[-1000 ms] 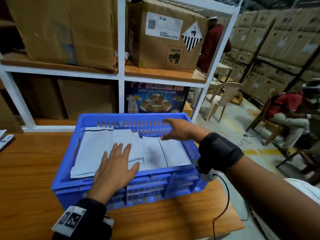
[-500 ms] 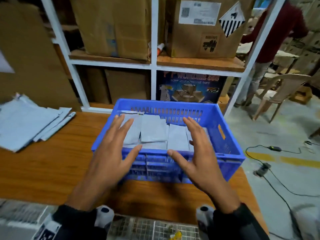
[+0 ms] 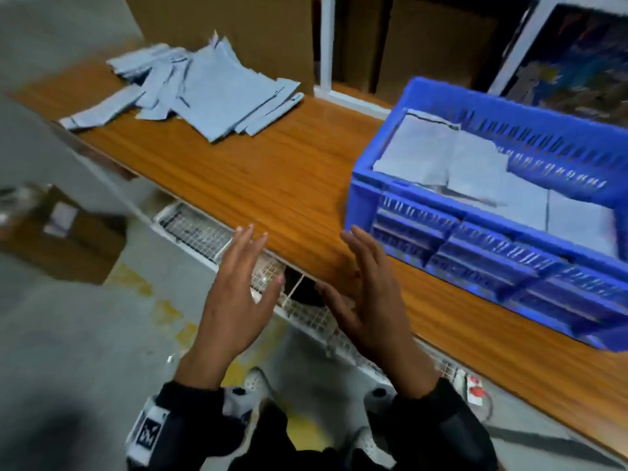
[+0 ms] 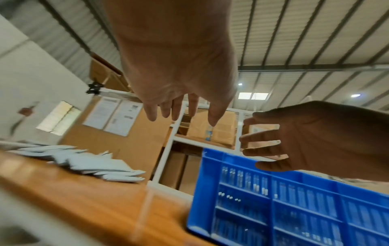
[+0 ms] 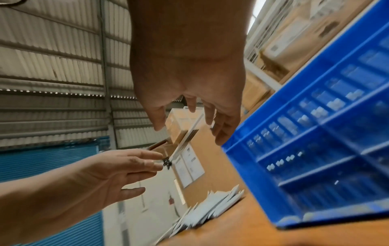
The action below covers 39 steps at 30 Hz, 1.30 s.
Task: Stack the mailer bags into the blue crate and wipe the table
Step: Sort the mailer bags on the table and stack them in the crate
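The blue crate stands on the right of the wooden table, with several grey mailer bags lying flat inside it. A loose heap of grey mailer bags lies at the table's far left. Both hands hover empty over the table's near edge, left of the crate. My left hand has its fingers spread. Close beside the crate's near corner, my right hand is spread too. The wrist views show the left hand and the right hand holding nothing, with the crate wall alongside.
A white shelf frame with cardboard boxes stands behind the table. A wire mesh rack runs under the table's near edge. A cardboard box sits on the floor at left.
Both hands have come off the crate and moved left to the table's near edge. The view has swung left and down, bringing the loose heap of bags into sight.
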Each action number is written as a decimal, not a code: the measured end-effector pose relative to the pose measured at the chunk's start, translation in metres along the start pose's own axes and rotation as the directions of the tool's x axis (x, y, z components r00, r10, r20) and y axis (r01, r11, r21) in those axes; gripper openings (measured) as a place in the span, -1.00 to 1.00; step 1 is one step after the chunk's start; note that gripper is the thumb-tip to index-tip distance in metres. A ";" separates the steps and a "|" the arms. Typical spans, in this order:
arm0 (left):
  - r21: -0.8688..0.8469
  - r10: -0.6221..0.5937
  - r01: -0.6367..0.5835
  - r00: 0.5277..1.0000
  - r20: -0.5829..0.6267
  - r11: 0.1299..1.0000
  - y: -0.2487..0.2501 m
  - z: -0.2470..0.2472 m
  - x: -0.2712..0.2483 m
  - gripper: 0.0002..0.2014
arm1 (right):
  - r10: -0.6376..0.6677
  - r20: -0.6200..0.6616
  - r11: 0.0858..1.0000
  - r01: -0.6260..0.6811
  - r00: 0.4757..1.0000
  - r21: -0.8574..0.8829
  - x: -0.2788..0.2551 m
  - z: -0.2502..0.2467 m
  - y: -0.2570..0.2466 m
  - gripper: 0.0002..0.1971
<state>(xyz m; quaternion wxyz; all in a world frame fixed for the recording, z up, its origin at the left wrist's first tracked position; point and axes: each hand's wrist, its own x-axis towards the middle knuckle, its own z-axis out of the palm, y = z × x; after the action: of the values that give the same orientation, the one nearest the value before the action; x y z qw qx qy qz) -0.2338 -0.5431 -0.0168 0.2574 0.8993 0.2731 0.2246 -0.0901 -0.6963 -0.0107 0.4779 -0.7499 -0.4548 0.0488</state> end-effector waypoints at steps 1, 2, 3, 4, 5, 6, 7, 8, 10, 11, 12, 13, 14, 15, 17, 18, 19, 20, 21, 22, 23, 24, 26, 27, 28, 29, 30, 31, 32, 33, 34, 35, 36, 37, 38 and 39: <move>-0.001 -0.039 0.039 0.999 0.003 0.999 -0.016 -0.004 -0.002 -0.39 | 0.006 0.037 1.000 -0.006 0.999 -0.021 0.007 0.016 0.000 -0.34; -0.004 -0.068 0.068 0.998 0.004 0.998 -0.033 -0.009 -0.002 -0.40 | 0.010 0.071 0.999 -0.007 0.997 -0.043 0.014 0.031 -0.001 -0.34; -0.004 -0.090 0.091 0.996 0.006 0.996 -0.051 -0.014 -0.001 -0.40 | 0.017 0.099 0.998 -0.011 0.995 -0.067 0.022 0.048 -0.003 -0.34; 0.001 -0.106 0.106 0.994 0.008 0.994 -0.068 -0.021 0.002 -0.41 | 0.025 0.122 0.996 -0.015 0.992 -0.084 0.031 0.065 -0.004 -0.34; 0.009 -0.114 0.114 0.993 0.010 0.993 -0.084 -0.027 0.004 -0.40 | 0.035 0.145 0.996 -0.023 0.989 -0.087 0.040 0.080 -0.006 -0.33; 0.017 -0.119 0.119 0.993 0.011 0.993 -0.101 -0.035 0.008 -0.40 | 0.043 0.162 0.996 -0.030 0.986 -0.087 0.051 0.096 -0.008 -0.32; 0.021 -0.127 0.127 0.992 0.008 0.992 -0.117 -0.042 0.012 -0.41 | 0.048 0.174 0.995 -0.032 0.984 -0.092 0.062 0.111 -0.010 -0.31; 0.021 -0.140 0.140 0.990 0.002 0.990 -0.132 -0.050 0.017 -0.42 | 0.051 0.182 0.994 -0.033 0.982 -0.102 0.074 0.126 -0.012 -0.30; 0.021 -0.152 0.152 0.988 -0.002 0.988 -0.163 -0.063 0.028 -0.45 | 0.064 0.191 0.993 -0.043 0.980 -0.114 0.096 0.153 -0.018 -0.30; 0.022 -0.154 0.154 0.988 0.002 0.988 -0.177 -0.070 0.035 -0.45 | 0.070 0.190 0.993 -0.049 0.979 -0.111 0.108 0.166 -0.021 -0.30; 0.023 -0.153 0.153 0.988 0.005 0.988 -0.192 -0.078 0.044 -0.44 | 0.072 0.182 0.993 -0.053 0.981 -0.109 0.121 0.178 -0.024 -0.30; 0.027 -0.148 0.147 0.989 0.004 0.989 -0.207 -0.086 0.056 -0.44 | 0.076 0.171 0.992 -0.058 0.982 -0.111 0.134 0.190 -0.027 -0.31; 0.038 -0.136 0.136 0.991 0.003 0.990 -0.214 -0.089 0.063 -0.44 | 0.078 0.168 0.991 -0.057 0.983 -0.122 0.140 0.193 -0.027 -0.31; 0.044 -0.127 0.126 0.992 0.006 0.991 -0.227 -0.096 0.074 -0.44 | 0.084 0.170 0.989 -0.062 0.982 -0.131 0.153 0.203 -0.030 -0.32; 0.049 -0.093 0.092 0.996 0.009 0.995 -0.248 -0.107 0.101 -0.45 | 0.099 0.174 0.988 -0.075 0.980 -0.137 0.179 0.218 -0.031 -0.32; 0.051 -0.079 0.078 0.997 0.010 0.996 -0.256 -0.111 0.116 -0.45 | 0.098 0.168 0.988 -0.075 0.981 -0.138 0.192 0.224 -0.031 -0.33; 0.054 -0.078 0.077 0.997 0.017 0.996 -0.263 -0.115 0.132 -0.46 | 0.097 0.163 0.988 -0.075 0.982 -0.136 0.204 0.230 -0.029 -0.33; 0.055 -0.084 0.083 0.996 0.023 0.995 -0.270 -0.118 0.148 -0.47 | 0.098 0.154 0.988 -0.077 0.983 -0.131 0.218 0.236 -0.027 -0.34; 0.053 -0.085 0.083 0.996 0.028 0.995 -0.276 -0.120 0.165 -0.48 | 0.101 0.145 0.989 -0.084 0.984 -0.124 0.231 0.241 -0.024 -0.35; 0.054 -0.077 0.075 0.997 0.030 0.996 -0.281 -0.121 0.182 -0.49 | 0.110 0.135 0.989 -0.094 0.985 -0.117 0.243 0.247 -0.019 -0.37; 0.061 -0.060 0.058 0.998 0.037 0.996 -0.286 -0.122 0.200 -0.50 | 0.119 0.125 0.988 -0.106 0.985 -0.111 0.257 0.252 -0.015 -0.38; 0.077 -0.043 0.039 0.998 0.048 0.996 -0.291 -0.123 0.218 -0.51 | 0.126 0.112 0.988 -0.114 0.986 -0.105 0.271 0.256 -0.010 -0.39; 0.112 -0.016 0.008 0.998 0.064 0.994 -0.302 -0.123 0.255 -0.53 | 0.129 0.086 0.988 -0.120 0.988 -0.099 0.302 0.266 0.000 -0.41; 0.119 -0.016 0.007 0.997 0.075 0.993 -0.306 -0.124 0.272 -0.54 | 0.136 0.076 0.988 -0.129 0.988 -0.089 0.316 0.270 0.004 -0.42; 0.119 -0.013 0.003 0.996 0.087 0.993 -0.312 -0.125 0.290 -0.55 | 0.145 0.058 0.987 -0.140 0.988 -0.072 0.331 0.273 0.009 -0.44; 0.120 -0.002 -0.010 0.995 0.097 0.993 -0.317 -0.127 0.308 -0.55 | 0.152 0.032 0.987 -0.151 0.988 -0.053 0.346 0.275 0.013 -0.45; 0.124 0.013 -0.026 0.994 0.104 0.992 -0.323 -0.128 0.326 -0.56 | 0.159 0.005 0.987 -0.158 0.987 -0.035 0.360 0.277 0.018 -0.45; 0.129 0.030 -0.045 0.993 0.112 0.991 -0.328 -0.128 0.344 -0.58 | 0.168 -0.021 0.985 -0.168 0.986 -0.022 0.373 0.279 0.023 -0.46; 0.132 0.043 -0.059 0.992 0.123 0.989 -0.333 -0.128 0.363 -0.58 | 0.183 -0.043 0.983 -0.184 0.982 -0.016 0.387 0.281 0.029 -0.46; 0.133 0.049 -0.067 0.990 0.133 0.989 -0.338 -0.128 0.381 -0.59 | 0.210 -0.059 0.977 -0.211 0.976 -0.014 0.401 0.283 0.033 -0.45; 0.127 0.049 -0.068 0.989 0.141 0.990 -0.342 -0.127 0.398 -0.62 | 0.246 -0.070 0.969 -0.247 0.967 -0.016 0.413 0.284 0.038 -0.43; 0.105 0.045 -0.060 0.988 0.146 0.993 -0.345 -0.127 0.414 -0.65 | 0.291 -0.076 0.956 -0.293 0.954 -0.023 0.424 0.285 0.042 -0.41; 0.064 0.042 -0.052 0.988 0.149 0.997 -0.348 -0.127 0.429 -0.67 | 0.335 -0.080 0.940 -0.338 0.939 -0.035 0.434 0.286 0.046 -0.40; 0.012 0.042 -0.044 0.988 0.149 0.999 -0.350 -0.126 0.443 -0.69 | 0.370 -0.083 0.926 -0.375 0.925 -0.046 0.443 0.287 0.049 -0.39; -0.038 0.037 -0.032 0.988 0.147 0.999 -0.351 -0.125 0.456 -0.72 | 0.402 -0.088 0.912 -0.407 0.911 -0.048 0.450 0.288 0.053 -0.39; -0.081 0.028 -0.016 0.988 0.153 0.997 -0.354 -0.121 0.472 -0.73 | 0.444 -0.105 0.892 -0.450 0.890 -0.040 0.459 0.290 0.058 -0.40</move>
<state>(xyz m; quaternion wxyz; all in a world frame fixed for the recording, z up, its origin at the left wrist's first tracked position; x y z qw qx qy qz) -0.0789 0.0391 -0.0067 0.3110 0.9059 0.2333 0.1680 0.0662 -0.1737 -0.0450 0.4505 -0.8506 -0.2487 0.1080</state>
